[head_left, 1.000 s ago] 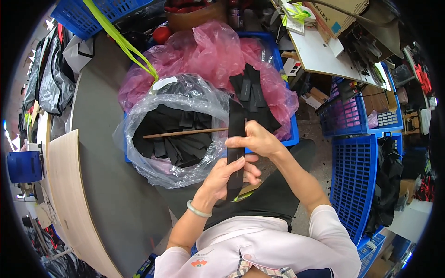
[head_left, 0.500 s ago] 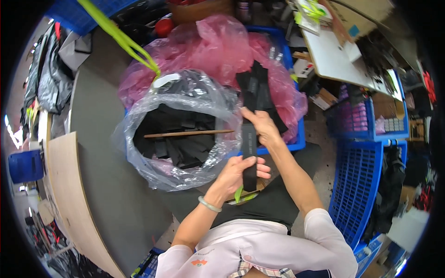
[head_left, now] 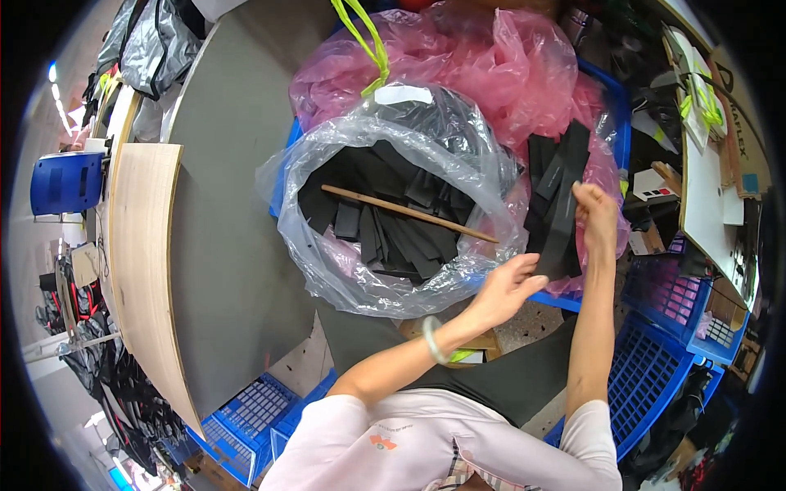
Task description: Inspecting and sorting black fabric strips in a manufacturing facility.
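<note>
Over the pink plastic lies a small stack of flat black fabric strips (head_left: 547,184), the top one slanting and bearing small pale print. My right hand (head_left: 596,214) is closed at the right edge of the top strip, thumb and fingers pinched on it. Close to the stack's lower end, my left hand (head_left: 509,288) has thumb and fingers apart with nothing between them. A clear plastic bag (head_left: 327,282) gapes to the left of both hands, full of similar black strips (head_left: 409,241). A thin wooden stick (head_left: 407,213) rests across its mouth.
Crumpled pink plastic (head_left: 524,49) lines a blue crate (head_left: 624,123) beneath the bag. A yellow-green strap (head_left: 360,33) hangs at the top. To the left are a grey tabletop (head_left: 237,204) and a pale wooden board (head_left: 143,245); blue baskets (head_left: 651,380) stand at right.
My hands have moved right, carrying the printed black strip from beside the bag onto the stack. My left hand has let go of it. The view has shifted, too.
</note>
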A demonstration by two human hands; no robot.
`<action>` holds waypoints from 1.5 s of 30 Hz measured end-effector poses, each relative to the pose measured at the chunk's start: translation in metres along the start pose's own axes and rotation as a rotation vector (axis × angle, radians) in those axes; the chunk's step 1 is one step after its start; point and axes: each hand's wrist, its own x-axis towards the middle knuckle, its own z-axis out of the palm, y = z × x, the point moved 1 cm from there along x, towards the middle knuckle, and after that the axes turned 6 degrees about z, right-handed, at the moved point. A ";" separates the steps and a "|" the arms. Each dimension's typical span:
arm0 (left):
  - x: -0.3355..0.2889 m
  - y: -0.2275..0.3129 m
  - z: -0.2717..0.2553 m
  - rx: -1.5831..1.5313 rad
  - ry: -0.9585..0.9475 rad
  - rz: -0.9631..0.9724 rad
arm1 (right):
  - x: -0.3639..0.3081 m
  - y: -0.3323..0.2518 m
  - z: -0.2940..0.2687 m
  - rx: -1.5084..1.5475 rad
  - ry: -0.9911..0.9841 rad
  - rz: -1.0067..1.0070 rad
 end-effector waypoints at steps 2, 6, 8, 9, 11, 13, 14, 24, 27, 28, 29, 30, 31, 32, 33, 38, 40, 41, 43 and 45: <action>-0.014 0.003 -0.028 -0.018 0.108 0.012 | 0.043 0.010 -0.025 -0.065 0.048 -0.009; -0.045 0.016 -0.119 0.004 0.612 -0.050 | 0.051 0.013 -0.024 -0.444 0.367 -0.355; -0.060 0.003 -0.163 0.044 0.738 -0.028 | 0.007 -0.004 0.034 -0.423 0.281 -0.512; -0.057 0.005 -0.167 0.040 0.724 -0.046 | -0.017 -0.006 0.060 -0.444 0.116 -0.449; -0.041 0.007 -0.171 0.047 0.664 -0.050 | -0.069 -0.010 0.120 -0.408 -0.287 -0.284; -0.023 0.002 -0.164 0.021 0.613 -0.030 | -0.080 0.019 0.169 -0.586 -0.321 -0.700; -0.016 0.000 -0.159 -0.018 0.617 -0.040 | -0.082 0.029 0.190 -0.645 -0.272 -0.853; -0.058 0.036 -0.149 -0.771 0.538 -0.296 | -0.114 0.005 0.194 -0.751 -0.293 -1.178; -0.067 0.033 -0.148 -0.809 0.327 -0.186 | -0.167 -0.009 0.167 -0.749 -0.513 -1.195; -0.068 0.034 -0.144 -0.776 0.258 -0.117 | -0.178 -0.010 0.161 -0.768 -0.496 -1.194; -0.071 0.035 -0.141 -0.831 0.239 -0.123 | -0.187 -0.010 0.156 -0.621 -0.381 -1.002; -0.074 0.036 -0.135 -0.836 0.218 -0.129 | -0.194 -0.009 0.152 -0.469 -0.265 -0.812; -0.076 0.045 -0.125 -0.936 0.267 -0.178 | -0.198 -0.006 0.145 -0.388 -0.234 -0.642; -0.076 0.051 -0.115 -1.034 0.312 -0.232 | -0.199 -0.001 0.140 -0.272 -0.202 -0.539; -0.078 0.052 -0.107 -1.113 0.305 -0.285 | -0.199 0.009 0.135 -0.133 -0.220 -0.487; -0.091 0.039 -0.092 -1.255 0.180 -0.408 | -0.219 0.020 0.123 0.125 -0.284 -0.455; -0.096 0.034 -0.087 -1.286 0.168 -0.449 | -0.225 0.021 0.116 0.253 -0.376 -0.290; -0.099 0.036 -0.083 -1.275 0.204 -0.456 | -0.226 0.022 0.112 0.261 -0.401 -0.268; -0.100 0.035 -0.076 -1.265 0.205 -0.445 | -0.229 0.023 0.108 0.279 -0.413 -0.258; -0.099 0.032 -0.071 -1.260 0.217 -0.404 | -0.232 0.024 0.108 0.317 -0.377 -0.264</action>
